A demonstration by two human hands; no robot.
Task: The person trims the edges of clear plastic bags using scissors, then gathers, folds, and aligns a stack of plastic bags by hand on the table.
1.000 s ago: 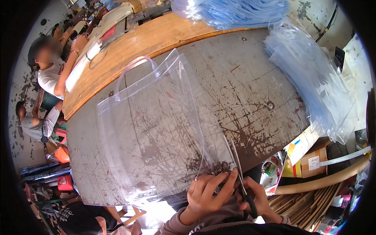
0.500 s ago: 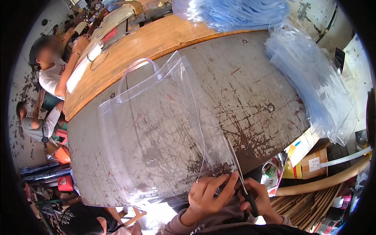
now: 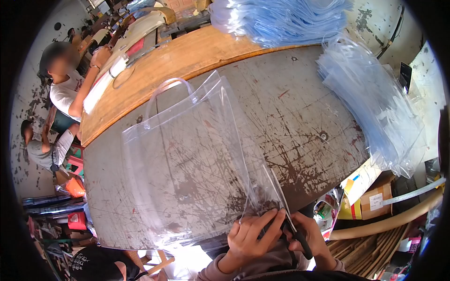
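At lower centre, the left hand [image 3: 251, 234] pinches a clear plastic bag [image 3: 183, 154] near its corner; the right hand [image 3: 308, 230] grips scissors [image 3: 298, 236] alongside. The handle [image 3: 180, 81] is attached; trimming seems unfinished.

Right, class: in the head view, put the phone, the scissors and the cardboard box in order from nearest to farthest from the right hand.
1. Scissors: held in the right hand.
2. Cardboard box: to the right, past the table's edge.
3. Phone: far upper right, beyond the plastic heap.
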